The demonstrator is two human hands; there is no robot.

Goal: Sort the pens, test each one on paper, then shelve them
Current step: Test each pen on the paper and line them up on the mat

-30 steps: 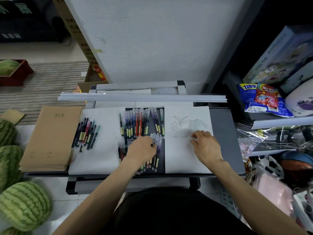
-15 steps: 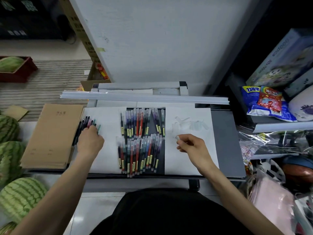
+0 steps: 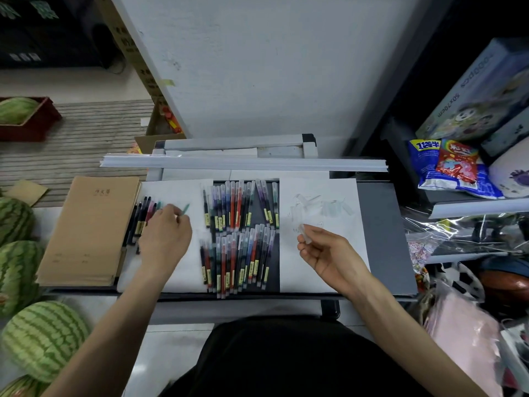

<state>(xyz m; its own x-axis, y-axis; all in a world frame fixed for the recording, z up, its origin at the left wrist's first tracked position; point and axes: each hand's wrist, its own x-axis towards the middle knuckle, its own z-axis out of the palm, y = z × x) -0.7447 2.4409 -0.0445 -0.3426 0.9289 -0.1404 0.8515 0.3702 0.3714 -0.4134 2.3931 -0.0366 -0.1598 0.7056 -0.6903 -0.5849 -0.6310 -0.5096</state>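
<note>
The left hand [image 3: 164,242] is over the left sheet [image 3: 191,270] of paper, fingers curled round a green pen [image 3: 186,209] whose end pokes out past the knuckles and points away from the person. It hovers just beside a small group of pens [image 3: 140,217] lying side by side at the sheet's left edge, next to a stack of brown notebooks [image 3: 88,230]. The right hand [image 3: 329,255] is raised over the right sheet [image 3: 337,187], palm half turned up, thumb and forefinger pinching a clear cap [image 3: 305,235]; its other fingers are loosely bent and hold nothing.

Between the two sheets, on the dark counter [image 3: 380,239], lie two rows of pens with their caps on — an upper row [image 3: 237,204] and a lower row [image 3: 237,259], in mixed colours, each with a yellow label. Several loose caps [image 3: 329,207] lie on the right sheet, with a few small faint marks near them that look like test scribbles.

As I judge it, the task is in its early-to-middle part. The small group on the left looks like the pens already tried, and the loose caps would be theirs; the green pen seems to belong to this step, though I cannot tell whether it is being set down or taken up. The two middle rows — by far the larger share — look untested. Nothing shows pens put on the shelf [image 3: 472,206] at the right, so shelving is wholly left to do.
</note>
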